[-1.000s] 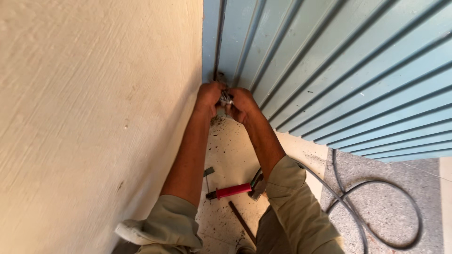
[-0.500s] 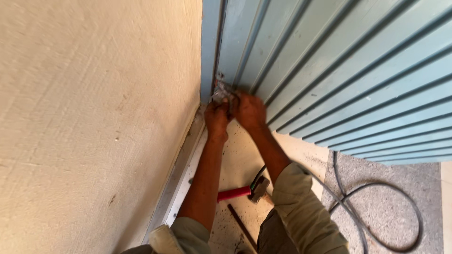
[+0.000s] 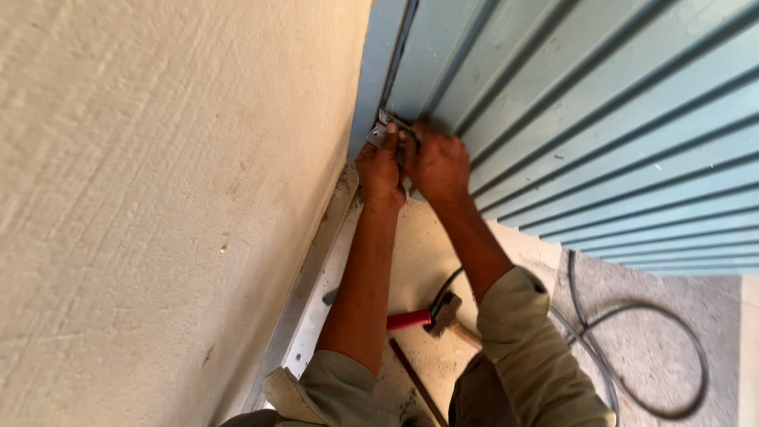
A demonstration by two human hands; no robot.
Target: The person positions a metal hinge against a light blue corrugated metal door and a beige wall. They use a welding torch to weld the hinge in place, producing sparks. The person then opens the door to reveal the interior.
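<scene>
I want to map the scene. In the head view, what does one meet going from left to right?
Beige plastered wall → left hand → right hand → blue ribbed metal shutter; on the floor below, red-handled hammer → dark cable.

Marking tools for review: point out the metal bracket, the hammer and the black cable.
metal bracket [image 3: 381,131], head view, on its grey plate above the left hand.
hammer [image 3: 443,313], head view, on its head.
black cable [image 3: 696,356], head view, on the loop's right curve.

Small grey metal bracket [image 3: 381,130], tilted, against the blue shutter's edge channel [image 3: 375,71]
</scene>
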